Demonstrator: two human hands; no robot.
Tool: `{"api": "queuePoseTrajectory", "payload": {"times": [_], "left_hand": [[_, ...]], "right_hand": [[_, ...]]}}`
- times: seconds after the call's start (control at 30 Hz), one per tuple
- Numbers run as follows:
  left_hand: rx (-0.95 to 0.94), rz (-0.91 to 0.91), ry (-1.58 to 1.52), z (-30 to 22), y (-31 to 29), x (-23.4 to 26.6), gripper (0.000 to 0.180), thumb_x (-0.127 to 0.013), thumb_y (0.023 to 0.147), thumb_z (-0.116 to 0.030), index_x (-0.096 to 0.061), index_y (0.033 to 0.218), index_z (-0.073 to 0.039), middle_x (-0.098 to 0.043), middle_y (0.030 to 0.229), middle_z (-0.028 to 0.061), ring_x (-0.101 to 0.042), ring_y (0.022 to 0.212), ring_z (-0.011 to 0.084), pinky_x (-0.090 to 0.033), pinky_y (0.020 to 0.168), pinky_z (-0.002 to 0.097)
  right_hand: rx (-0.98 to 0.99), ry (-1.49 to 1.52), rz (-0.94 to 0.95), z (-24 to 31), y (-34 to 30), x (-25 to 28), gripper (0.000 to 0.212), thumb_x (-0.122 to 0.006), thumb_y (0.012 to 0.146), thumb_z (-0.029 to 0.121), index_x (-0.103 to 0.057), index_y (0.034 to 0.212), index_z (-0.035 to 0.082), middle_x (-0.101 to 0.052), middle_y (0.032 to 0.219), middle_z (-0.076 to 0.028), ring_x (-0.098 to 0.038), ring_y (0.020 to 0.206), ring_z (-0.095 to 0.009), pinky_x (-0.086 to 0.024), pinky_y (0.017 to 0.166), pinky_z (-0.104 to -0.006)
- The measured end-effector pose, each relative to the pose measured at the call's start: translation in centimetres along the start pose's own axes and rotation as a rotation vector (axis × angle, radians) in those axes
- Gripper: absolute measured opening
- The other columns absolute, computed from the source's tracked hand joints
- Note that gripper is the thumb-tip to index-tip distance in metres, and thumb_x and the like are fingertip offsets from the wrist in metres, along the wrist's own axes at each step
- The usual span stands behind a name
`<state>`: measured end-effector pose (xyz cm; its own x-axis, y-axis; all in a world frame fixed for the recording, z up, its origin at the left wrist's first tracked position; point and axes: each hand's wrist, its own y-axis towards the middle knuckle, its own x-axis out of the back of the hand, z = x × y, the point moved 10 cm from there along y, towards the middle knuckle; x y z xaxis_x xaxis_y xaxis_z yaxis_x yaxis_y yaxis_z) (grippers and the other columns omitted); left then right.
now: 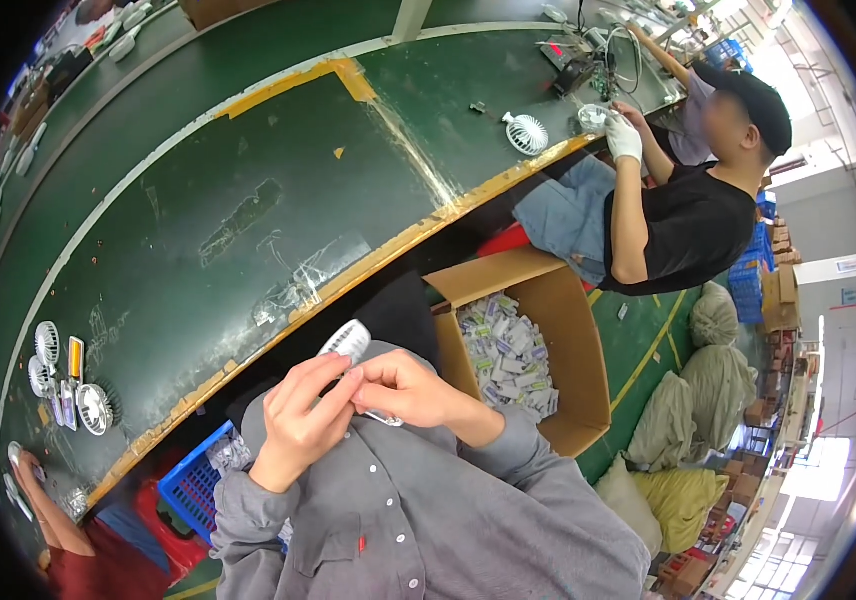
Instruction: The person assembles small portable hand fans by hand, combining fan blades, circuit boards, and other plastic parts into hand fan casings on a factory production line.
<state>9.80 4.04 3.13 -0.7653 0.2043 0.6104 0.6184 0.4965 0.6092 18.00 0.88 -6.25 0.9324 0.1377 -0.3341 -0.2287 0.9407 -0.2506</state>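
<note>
In front of my chest, my left hand [300,412] is closed around a white rounded part [347,340] with dark marks, which sticks up past its fingers. My right hand [410,392] meets it from the other side, thumb and finger pinched together at my left fingertips. What sits in that pinch is hidden. A pale edge [385,418] shows just under the right fingers; whether it belongs to the same part I cannot tell. Both hands are held up off the green worktable [248,240], near its worn wooden edge.
Small white fans [95,410] lie at the table's left end. An open carton [576,370] of small wrapped packets stands at my right, a blue basket [188,478] at my left. A gloved co-worker [683,190] handles a fan at the far right; another co-worker's arm [53,510] reaches in lower left.
</note>
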Motion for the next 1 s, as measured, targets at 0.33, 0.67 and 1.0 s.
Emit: {"api": "queuePoseTrajectory", "payload": {"times": [0.33,0.67,1.0], "left_hand": [[-0.123,0.022,0.050,-0.7,-0.2,0.0,0.033,-0.077,0.062,-0.005,-0.072,0.095,-0.007,-0.069,0.096,0.0078,-0.069,0.085,0.0251,-0.056,0.065,0.0306],[0.341,0.028,-0.471,1.0,-1.2,-1.1,0.020,-0.068,0.069,0.004,-0.074,0.088,-0.001,-0.071,0.082,0.0107,-0.069,0.068,0.0200,-0.054,0.060,0.0269],[0.443,0.097,-0.651,1.4,-1.8,-3.1,0.024,-0.066,0.069,0.005,-0.075,0.091,-0.001,-0.072,0.085,0.0125,-0.070,0.071,0.0195,-0.054,0.062,0.0264]], "right_hand": [[-0.037,0.108,0.003,-0.7,-1.0,-0.1,0.020,-0.054,0.097,0.014,-0.065,0.089,0.000,-0.059,0.071,0.002,-0.043,0.054,-0.001,-0.034,0.048,-0.0191],[-0.062,0.383,0.124,-1.0,-2.2,-0.9,0.024,-0.057,0.093,0.015,-0.066,0.081,-0.003,-0.057,0.059,0.000,-0.043,0.044,-0.004,-0.032,0.044,-0.0209],[-0.045,0.258,0.086,-0.5,-3.8,0.0,0.026,-0.058,0.092,0.019,-0.067,0.083,-0.003,-0.055,0.058,0.000,-0.042,0.044,-0.004,-0.031,0.042,-0.0209]]}}
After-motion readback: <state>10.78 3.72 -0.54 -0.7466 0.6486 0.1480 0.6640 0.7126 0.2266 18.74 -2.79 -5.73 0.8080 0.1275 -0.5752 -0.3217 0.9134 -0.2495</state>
